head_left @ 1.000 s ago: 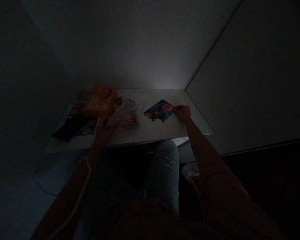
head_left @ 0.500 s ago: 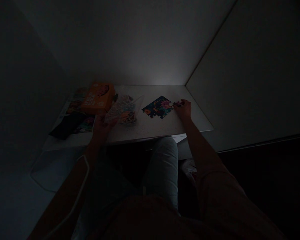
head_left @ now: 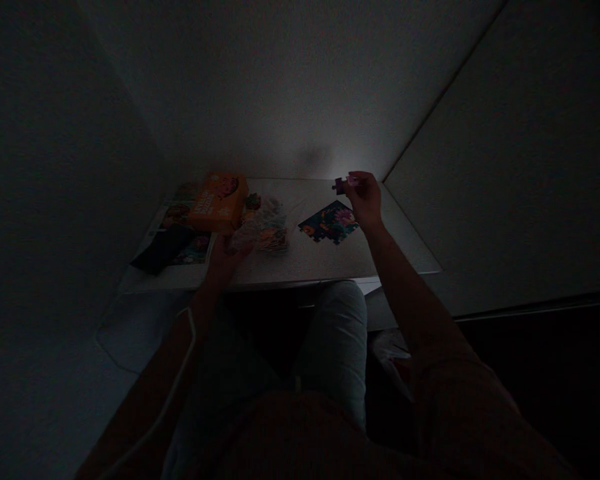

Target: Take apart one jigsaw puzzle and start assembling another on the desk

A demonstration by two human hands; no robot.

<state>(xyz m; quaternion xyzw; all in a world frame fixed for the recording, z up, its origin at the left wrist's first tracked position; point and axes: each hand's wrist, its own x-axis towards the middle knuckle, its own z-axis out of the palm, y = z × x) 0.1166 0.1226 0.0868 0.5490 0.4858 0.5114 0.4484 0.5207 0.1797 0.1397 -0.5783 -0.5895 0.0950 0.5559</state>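
My right hand [head_left: 365,199] is raised above the far part of the white table [head_left: 320,263] and pinches a dark jigsaw piece [head_left: 341,186] between its fingertips. Just below it lies a partly joined colourful jigsaw [head_left: 330,223], not touched by the hand. My left hand [head_left: 223,261] is against the near side of a clear plastic bag [head_left: 265,228] of loose puzzle pieces. In this dim light I cannot see how its fingers sit on the bag. Beyond that hand stands an orange box [head_left: 219,203].
A printed sheet [head_left: 193,248] lies under the box at the table's left, with a dark flat object [head_left: 164,249] on it. White walls [head_left: 455,153] rise behind and to the right. A white cable [head_left: 183,380] runs beside my left forearm. My knees show below the table's near edge.
My right hand has lifted away from the jigsaw's right edge toward the far side, carrying the piece. My left hand stays by the bag. The whole view has shifted slightly.
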